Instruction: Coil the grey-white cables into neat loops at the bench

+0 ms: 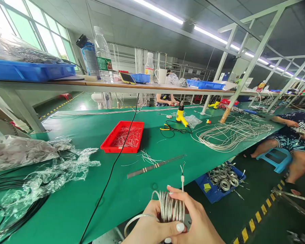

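Note:
Both my hands hold a coil of silver braided cable (171, 206) just past the near edge of the green workbench (73, 200). My left hand (152, 220) wraps the coil from below, and a loop of the cable curves away to its left. My right hand (191, 217) grips the coil from the right side. A stiff cable end with a white sleeve and thin bare wires (182, 178) sticks upward from the coil, beside my right fingers. A flat metal ruler (156, 166) lies on the bench beyond my hands.
A red tray of wires (122, 136), a yellow heat gun (181, 115), pale wire bundles (234, 132) and plastic wrap (51, 166) lie on the bench. A blue crate of coils (220, 183) sits on the floor at right. A seated person (289, 139) is at the far right.

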A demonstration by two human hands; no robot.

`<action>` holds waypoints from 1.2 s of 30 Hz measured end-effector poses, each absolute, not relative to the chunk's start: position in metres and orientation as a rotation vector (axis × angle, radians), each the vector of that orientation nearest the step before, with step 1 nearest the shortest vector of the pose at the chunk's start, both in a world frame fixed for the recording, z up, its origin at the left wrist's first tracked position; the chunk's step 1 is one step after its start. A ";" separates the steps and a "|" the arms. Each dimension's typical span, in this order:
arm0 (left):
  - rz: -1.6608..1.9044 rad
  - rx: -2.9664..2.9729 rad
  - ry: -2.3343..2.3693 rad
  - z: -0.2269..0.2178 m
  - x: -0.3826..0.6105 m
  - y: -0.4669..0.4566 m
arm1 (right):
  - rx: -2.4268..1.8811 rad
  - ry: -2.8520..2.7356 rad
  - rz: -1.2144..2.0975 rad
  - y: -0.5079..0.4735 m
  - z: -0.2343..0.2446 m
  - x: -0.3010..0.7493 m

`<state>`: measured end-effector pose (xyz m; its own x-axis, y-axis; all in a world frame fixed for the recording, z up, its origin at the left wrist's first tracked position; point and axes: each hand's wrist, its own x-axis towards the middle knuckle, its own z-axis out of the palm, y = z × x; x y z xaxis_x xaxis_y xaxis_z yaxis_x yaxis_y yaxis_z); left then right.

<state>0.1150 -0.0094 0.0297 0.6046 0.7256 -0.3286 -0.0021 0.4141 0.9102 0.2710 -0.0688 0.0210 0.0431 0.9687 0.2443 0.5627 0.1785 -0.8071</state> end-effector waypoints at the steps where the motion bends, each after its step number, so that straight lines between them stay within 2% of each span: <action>1: 0.521 1.054 0.788 0.033 0.115 -0.009 | -1.465 -1.634 0.575 -0.069 0.021 0.270; 6: 0.437 1.087 0.547 0.051 0.114 -0.005 | -1.420 -1.654 0.483 -0.066 0.025 0.266; 12: 0.443 1.074 0.722 0.049 0.111 -0.007 | -1.533 -1.769 0.355 -0.068 0.026 0.265; 17: 0.365 1.108 0.462 0.057 0.109 -0.004 | -1.418 -1.710 0.371 -0.068 0.021 0.264; 21: 0.403 1.072 0.481 0.064 0.111 -0.002 | -1.324 -1.666 0.326 -0.067 0.014 0.264; 26: 0.419 1.023 0.528 0.062 0.113 -0.005 | -1.337 -1.640 0.409 -0.068 0.002 0.263; 31: 0.513 0.908 0.662 0.053 0.114 -0.009 | -1.304 -1.662 0.344 -0.066 0.001 0.263; 36: 0.536 0.893 0.596 0.046 0.117 -0.006 | -1.286 -1.636 0.342 -0.065 0.004 0.261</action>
<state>0.1174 -0.0061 0.0462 0.7152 0.6524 -0.2508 -0.1807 0.5193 0.8353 0.2608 -0.0649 0.0040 0.0499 0.8548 0.5165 0.5762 0.3978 -0.7140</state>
